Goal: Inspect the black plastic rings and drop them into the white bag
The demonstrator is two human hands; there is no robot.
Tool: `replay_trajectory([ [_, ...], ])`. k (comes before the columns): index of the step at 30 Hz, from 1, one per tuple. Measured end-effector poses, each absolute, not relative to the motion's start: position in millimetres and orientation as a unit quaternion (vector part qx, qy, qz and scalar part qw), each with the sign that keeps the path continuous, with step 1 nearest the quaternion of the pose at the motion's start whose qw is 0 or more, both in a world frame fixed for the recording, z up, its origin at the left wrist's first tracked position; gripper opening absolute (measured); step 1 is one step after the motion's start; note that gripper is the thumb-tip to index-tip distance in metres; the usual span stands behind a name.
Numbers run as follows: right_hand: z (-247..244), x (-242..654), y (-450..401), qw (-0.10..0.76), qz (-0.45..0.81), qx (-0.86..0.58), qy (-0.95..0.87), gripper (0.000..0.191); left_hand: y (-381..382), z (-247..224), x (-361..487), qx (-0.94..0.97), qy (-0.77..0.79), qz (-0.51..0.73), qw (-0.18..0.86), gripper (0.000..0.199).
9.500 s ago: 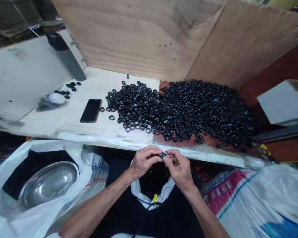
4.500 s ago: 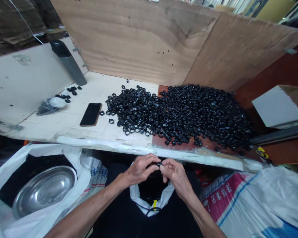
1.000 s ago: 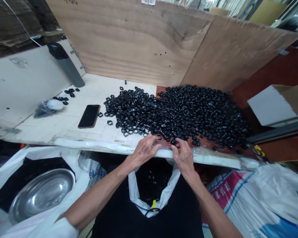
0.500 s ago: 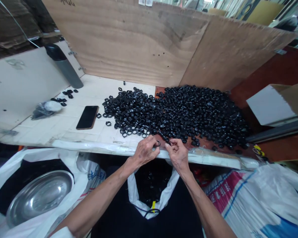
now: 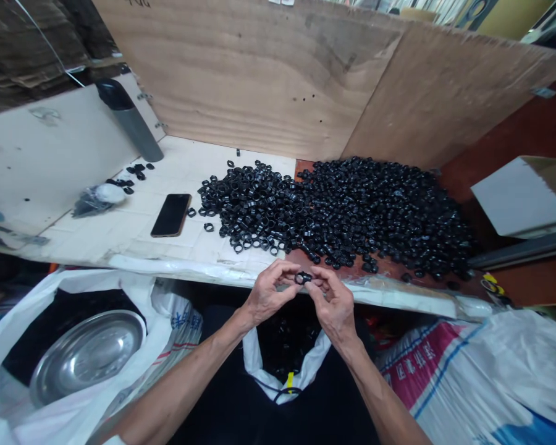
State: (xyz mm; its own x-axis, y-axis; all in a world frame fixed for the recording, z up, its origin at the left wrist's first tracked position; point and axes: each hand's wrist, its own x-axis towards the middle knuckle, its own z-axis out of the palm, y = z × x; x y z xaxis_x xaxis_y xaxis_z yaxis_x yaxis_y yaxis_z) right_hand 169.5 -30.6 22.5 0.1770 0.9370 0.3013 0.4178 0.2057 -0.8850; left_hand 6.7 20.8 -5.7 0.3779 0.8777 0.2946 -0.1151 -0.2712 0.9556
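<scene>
At the table's front edge, my left hand (image 5: 269, 292) pinches a small black plastic ring (image 5: 300, 279) between thumb and fingers. My right hand (image 5: 333, 301) closes on a small dark part, mostly hidden by the fingertips, and brings it against the ring's right side. Whether the two are joined I cannot tell. Just beyond the hands lies a heap of black rings (image 5: 245, 201), which runs into a larger heap of small black parts (image 5: 389, 216) on the right. Below my hands, a white-rimmed bag (image 5: 251, 355) in my lap holds more black pieces.
On the left of the table are a phone (image 5: 171, 215), a grey bottle (image 5: 136, 127) and a small plastic bag (image 5: 92, 201). A plywood board (image 5: 250, 74) stands behind. A metal basin (image 5: 90, 352) sits lower left; a white box (image 5: 519, 198) is at right.
My hands have come together, bringing the ring and the small part into contact. The view has shifted slightly, so the table's things appear a little further right.
</scene>
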Motion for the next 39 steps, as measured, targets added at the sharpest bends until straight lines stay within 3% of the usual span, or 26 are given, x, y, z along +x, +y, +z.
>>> replay_trajectory([
  [5,24,167,-35,0.508,0.269,-0.576,-0.581,0.015,14,-7,5,0.583,0.317,0.463,0.587,0.025],
  [11,27,171,-37,0.477,0.28,-0.565,-0.613,0.024,9,-6,5,0.575,0.31,0.472,0.593,0.023],
  [17,25,173,-42,0.459,0.304,-0.563,-0.616,0.006,2,-12,5,0.575,0.305,0.487,0.582,0.021],
  [22,26,173,-46,0.442,0.301,-0.568,-0.626,0.03,-5,-10,4,0.538,0.341,0.458,0.62,0.023],
  [24,27,172,-46,0.431,0.295,-0.561,-0.643,0.029,-8,-8,4,0.5,0.362,0.45,0.645,0.025],
  [29,20,167,-49,0.491,0.358,-0.559,-0.563,0.008,-10,-7,5,0.445,0.364,0.458,0.678,0.025],
  [33,18,163,-50,0.537,0.387,-0.571,-0.486,0.012,-9,-5,3,0.469,0.355,0.475,0.654,0.025],
  [39,20,160,-52,0.518,0.335,-0.593,-0.517,0.013,-11,-3,2,0.514,0.352,0.492,0.608,0.023],
])
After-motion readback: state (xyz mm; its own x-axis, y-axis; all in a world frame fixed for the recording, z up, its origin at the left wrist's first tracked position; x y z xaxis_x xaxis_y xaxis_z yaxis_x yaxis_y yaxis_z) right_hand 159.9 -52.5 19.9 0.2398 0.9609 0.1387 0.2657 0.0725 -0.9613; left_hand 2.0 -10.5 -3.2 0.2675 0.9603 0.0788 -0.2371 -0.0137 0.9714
